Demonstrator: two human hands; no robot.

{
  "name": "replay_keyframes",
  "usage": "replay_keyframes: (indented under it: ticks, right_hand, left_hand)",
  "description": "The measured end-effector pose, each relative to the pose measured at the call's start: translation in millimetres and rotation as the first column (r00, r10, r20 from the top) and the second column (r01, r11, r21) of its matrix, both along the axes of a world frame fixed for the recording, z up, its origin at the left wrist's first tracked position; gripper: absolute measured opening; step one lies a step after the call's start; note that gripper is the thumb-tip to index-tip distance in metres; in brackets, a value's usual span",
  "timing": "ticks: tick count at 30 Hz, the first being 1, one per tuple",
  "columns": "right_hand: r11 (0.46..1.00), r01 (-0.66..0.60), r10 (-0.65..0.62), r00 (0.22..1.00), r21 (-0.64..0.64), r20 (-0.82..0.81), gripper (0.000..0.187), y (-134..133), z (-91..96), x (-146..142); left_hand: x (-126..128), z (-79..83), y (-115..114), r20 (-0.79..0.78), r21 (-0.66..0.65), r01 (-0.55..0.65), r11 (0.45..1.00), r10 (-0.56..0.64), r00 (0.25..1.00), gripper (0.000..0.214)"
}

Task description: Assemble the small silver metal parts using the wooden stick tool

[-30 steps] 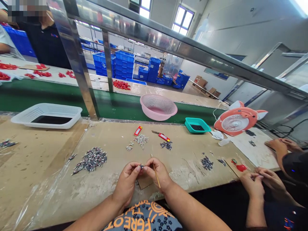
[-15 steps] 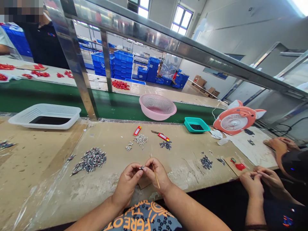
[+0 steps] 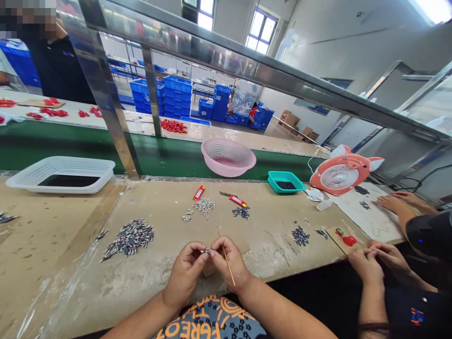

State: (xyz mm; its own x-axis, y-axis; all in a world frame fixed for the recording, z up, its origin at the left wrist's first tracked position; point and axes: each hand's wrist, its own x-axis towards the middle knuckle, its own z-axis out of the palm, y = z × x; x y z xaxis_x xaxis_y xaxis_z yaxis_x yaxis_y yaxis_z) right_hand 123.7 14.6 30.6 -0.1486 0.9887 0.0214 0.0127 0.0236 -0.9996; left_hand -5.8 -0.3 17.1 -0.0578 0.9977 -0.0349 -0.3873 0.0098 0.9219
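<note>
Small striped part [image 3: 206, 251]: pinched above the workbench [image 3: 60, 263] between the fingertips of the left hand [image 3: 183, 275] and right hand [image 3: 229, 261]. Right hand also clenches a thin wooden stick [image 3: 229, 266]. Step in hand: fine work at the fingertips, requiring a steady pinch. Grip unchanged from the earlier frame.

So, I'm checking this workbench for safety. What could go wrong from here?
The thin wooden stick in the right hand sits close to the fingers, so it might jab them or flick the tiny part that both hands hold. The loose striped parts lie unconfined on the bench, so a sleeve could scatter them. The utility knife seems to have its blade out, which could nick a reaching left hand.
</note>
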Motion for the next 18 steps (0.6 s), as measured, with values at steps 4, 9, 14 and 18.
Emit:
replay_keyframes:
  ticks: [4,9,14,18]
  right_hand:
    - [0.998,-0.006,0.003,0.999,0.056,0.05,0.014,-3,4.0,-1]
    - [0.985,-0.011,-0.019,0.985,0.173,0.169,0.008,-4,2.2,7]
    - [0.902,0.092,-0.307,0.824,0.422,0.476,0.006,30,-15.4,56]
    - [0.867,0.147,-0.432,0.697,0.476,0.572,0.013,72,-22.8,112]
  left_hand:
    - [-1,-0.5,0,0.007,-0.023,0.004,1.0,-0.004,1.0,0.019]
    - [-1,-2.7,0,0.011,-0.034,0.024,0.999,-0.024,1.0,0.019]
    - [-25,0.6,4,-0.134,0.025,-0.029,0.999,0.032,0.99,0.019]
    - [-85,6.0,17,-0.537,0.102,-0.1,0.99,0.14,0.832,0.024]
